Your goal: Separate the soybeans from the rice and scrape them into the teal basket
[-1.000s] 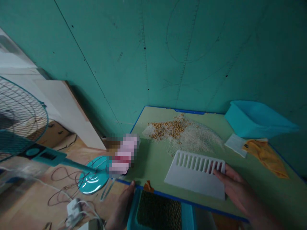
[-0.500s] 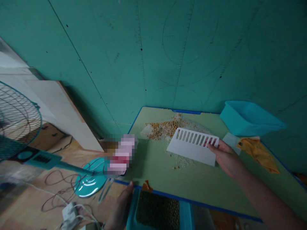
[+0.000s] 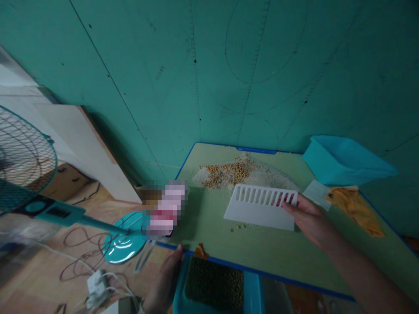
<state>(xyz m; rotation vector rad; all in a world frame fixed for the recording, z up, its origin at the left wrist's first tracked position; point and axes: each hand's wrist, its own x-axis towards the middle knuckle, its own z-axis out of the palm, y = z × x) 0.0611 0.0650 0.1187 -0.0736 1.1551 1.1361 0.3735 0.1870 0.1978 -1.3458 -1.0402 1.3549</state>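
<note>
My right hand (image 3: 309, 218) is closed on the slotted end of a white plastic scraper (image 3: 258, 213), which stands tilted on the green tabletop (image 3: 209, 218). Behind the scraper lies a spread of yellow beans (image 3: 225, 173) mixed with white rice-like grains (image 3: 275, 178). A few loose beans (image 3: 241, 226) rest just in front of its lower edge. At the table's near edge, my left hand (image 3: 163, 279) is against the left side of a blue bin (image 3: 260, 292), thumb up, its other fingers mostly hidden. Small dark green beans (image 3: 212, 285) fill much of the bin.
At the right stand an empty-looking blue tub (image 3: 347, 163), a yellow cloth (image 3: 356, 209) and a clear sheet (image 3: 317, 194). A blurred-out pink item (image 3: 166, 211) is at the table's left edge. A teal fan (image 3: 59, 211), cords and a power strip (image 3: 98, 288) occupy the floor.
The scraper has come slightly nearer to me, over the thin patch of grains in front of it. My left hand and the bin keep their places; the view has shifted a little.
</note>
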